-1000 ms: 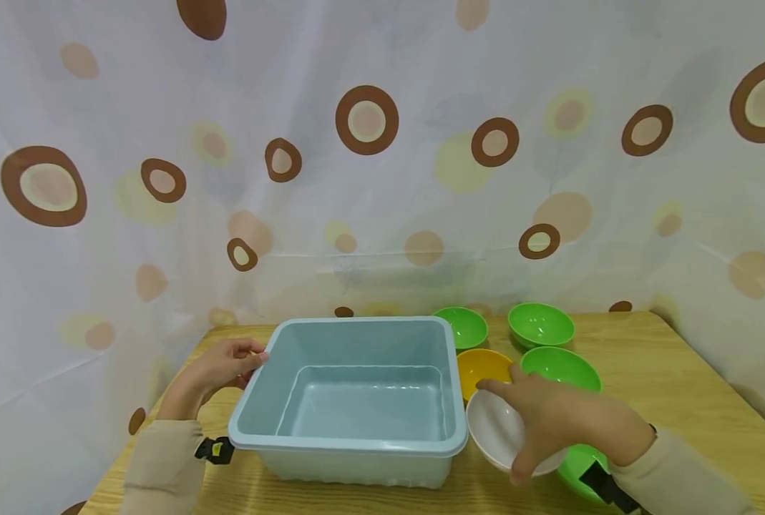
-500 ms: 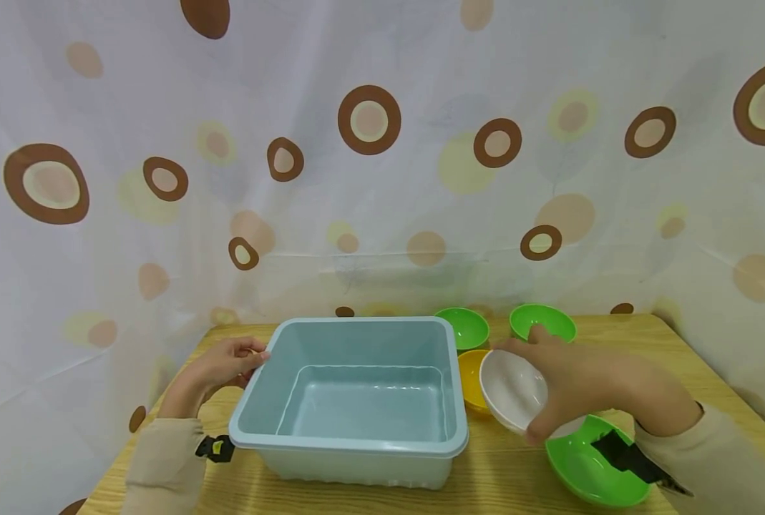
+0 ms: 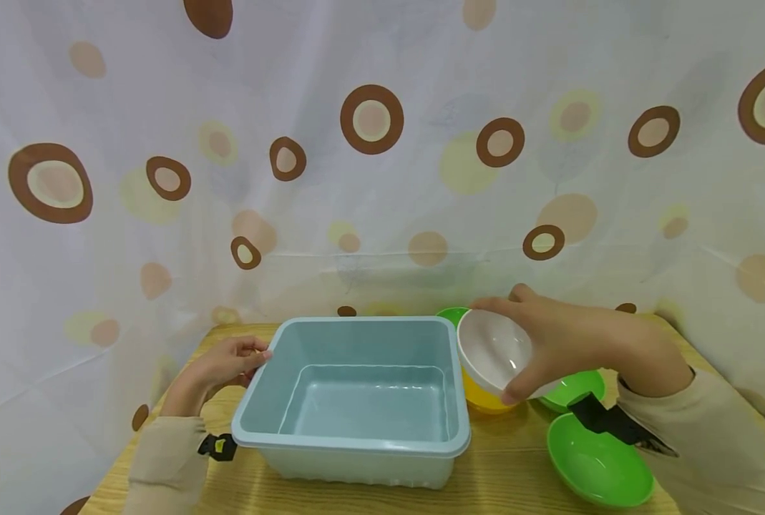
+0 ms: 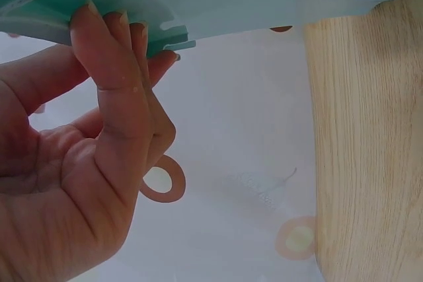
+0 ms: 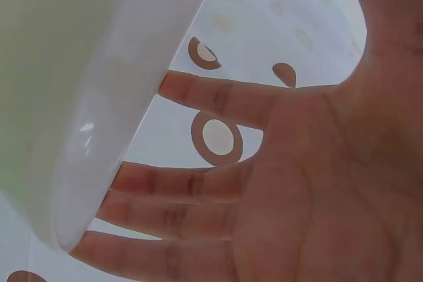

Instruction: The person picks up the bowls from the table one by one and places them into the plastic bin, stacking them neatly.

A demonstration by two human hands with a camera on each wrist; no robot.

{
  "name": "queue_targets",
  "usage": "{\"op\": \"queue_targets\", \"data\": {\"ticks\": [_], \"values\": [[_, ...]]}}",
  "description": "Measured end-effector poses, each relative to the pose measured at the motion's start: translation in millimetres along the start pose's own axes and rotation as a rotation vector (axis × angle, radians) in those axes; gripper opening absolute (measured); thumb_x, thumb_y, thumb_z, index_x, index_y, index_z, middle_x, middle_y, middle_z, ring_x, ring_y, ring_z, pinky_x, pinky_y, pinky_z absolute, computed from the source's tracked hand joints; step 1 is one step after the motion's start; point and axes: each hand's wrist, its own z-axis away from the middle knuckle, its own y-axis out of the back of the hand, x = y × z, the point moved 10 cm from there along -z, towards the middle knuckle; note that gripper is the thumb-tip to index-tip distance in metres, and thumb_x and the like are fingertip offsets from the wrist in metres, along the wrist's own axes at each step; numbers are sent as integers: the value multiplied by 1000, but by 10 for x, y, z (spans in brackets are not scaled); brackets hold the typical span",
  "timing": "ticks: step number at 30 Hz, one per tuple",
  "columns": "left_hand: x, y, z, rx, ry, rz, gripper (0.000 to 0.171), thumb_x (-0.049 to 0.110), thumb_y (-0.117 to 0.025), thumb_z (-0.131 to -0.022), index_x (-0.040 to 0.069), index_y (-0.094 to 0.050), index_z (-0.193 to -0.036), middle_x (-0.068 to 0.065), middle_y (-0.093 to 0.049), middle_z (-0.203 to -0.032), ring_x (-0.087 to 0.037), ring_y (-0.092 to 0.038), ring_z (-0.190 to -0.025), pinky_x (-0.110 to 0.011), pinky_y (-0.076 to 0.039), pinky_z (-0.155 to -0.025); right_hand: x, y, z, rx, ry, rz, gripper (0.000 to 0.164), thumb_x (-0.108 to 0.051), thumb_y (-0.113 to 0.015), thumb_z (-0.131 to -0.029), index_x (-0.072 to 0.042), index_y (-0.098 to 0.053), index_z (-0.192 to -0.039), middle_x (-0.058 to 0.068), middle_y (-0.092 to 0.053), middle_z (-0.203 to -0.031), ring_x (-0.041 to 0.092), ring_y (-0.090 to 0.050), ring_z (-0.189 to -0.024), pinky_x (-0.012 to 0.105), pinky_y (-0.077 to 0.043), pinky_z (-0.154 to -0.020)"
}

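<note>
White bowl, head view: I see this bowl (image 3: pixel 493 349) tilted in the right grip (image 3: pixel 552 340), clamped between thumb and fingers, just beside the tub's right rim, partly covering a yellow bowl (image 3: pixel 484 400).
Tub, head view: light-blue tub (image 3: pixel 356 468) on the table (image 3: pixel 507 465); left grip (image 3: pixel 224 361) pinches its left rim.
Green bowls, head view: I count three (image 3: pixel 600 461), two partly hidden.
Tub, left wrist view: bent fingers, fingertips against the rim.
White bowl, right wrist view: four fingertips touch its edge, palm apart.
</note>
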Motion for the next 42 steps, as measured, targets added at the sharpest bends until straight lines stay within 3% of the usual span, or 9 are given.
{"op": "queue_targets", "data": {"ticks": [17, 25, 34, 42], "values": [[14, -19, 4, -20, -5, 23, 29, 22, -56, -99, -3, -52, -113, -6, -61, -84, -18, -56, -69, -33, -52, -66, -487, 233, -276, 30, 98, 10, 100, -47, -85, -64, -12, -37, -145, 20, -44, -120, 33, -52, -101, 39, -51, -77], [16, -29, 7, -28, -16, 33, 31, 23, -56, -99, -4, -52, -114, -5, -62, -85, -18, -56, -70, -33, -52, -67, -591, 95, -562, -39, 97, 0, 100, -45, -85, -66, -16, -33, -148, 19, -41, -127, 33, -49, -106, 39, -49, -82], [30, -18, -9, -33, -31, 28, 31, 24, -56, -99, -3, -52, -113, -6, -61, -85, -18, -56, -69, -33, -52, -67, -555, -37, -846, -68, 64, -35, 100, -44, -85, -67, -20, -33, -149, 18, -39, -133, 32, -50, -109, 41, -49, -83], [4, -12, -9, -38, -28, 33, 31, 24, -57, -99, -3, -52, -113, -6, -61, -85, -18, -56, -69, -33, -52, -67, -593, -210, -1102, -86, 72, -33, 98, -46, -86, -64, -23, -37, -146, 13, -46, -127, 27, -51, -105, 37, -51, -78]]}}
